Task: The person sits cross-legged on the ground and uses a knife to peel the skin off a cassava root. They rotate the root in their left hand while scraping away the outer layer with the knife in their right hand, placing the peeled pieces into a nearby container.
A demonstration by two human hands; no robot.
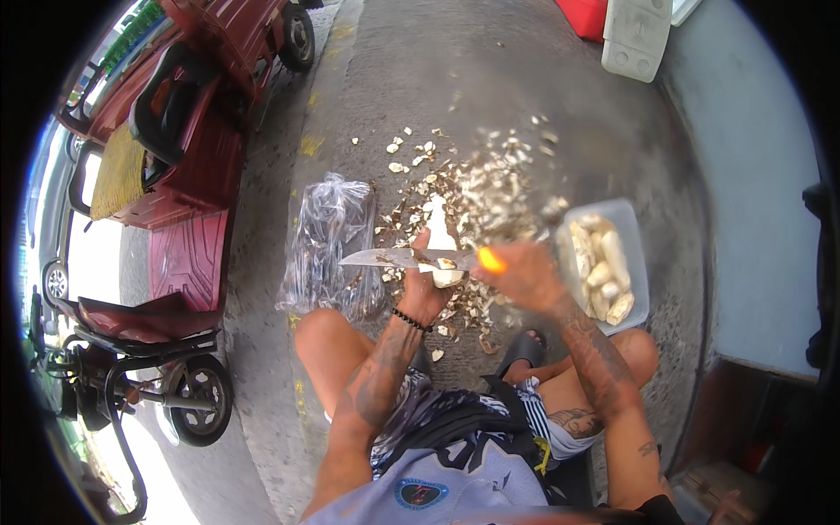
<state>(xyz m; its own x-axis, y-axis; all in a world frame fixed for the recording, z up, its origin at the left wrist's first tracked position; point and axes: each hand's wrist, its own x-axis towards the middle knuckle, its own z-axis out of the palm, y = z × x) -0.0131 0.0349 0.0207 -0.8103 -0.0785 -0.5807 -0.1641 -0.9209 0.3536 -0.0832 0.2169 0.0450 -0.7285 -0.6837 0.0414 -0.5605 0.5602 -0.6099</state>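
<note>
My left hand [423, 289], with a dark bead bracelet at the wrist, grips the lower end of a white peeled root [438, 226], likely cassava, which points away from me. In my right hand [528, 275] is the orange handle of a large knife [380, 257]. Its blade lies across the root near my left hand, tip to the left, with cut bits on it. Brown and white peelings [492, 197] are scattered on the concrete beyond and under my hands. At the right, a clear plastic tub [640, 262] holds several peeled pieces [600, 274].
A clear plastic bag [335, 243] with dark contents lies left of the peelings. A red cargo tricycle [197, 170] stands along the left. Red and whitish containers [636, 39] are at the top right, beside a pale wall [761, 197]. My knees flank the work.
</note>
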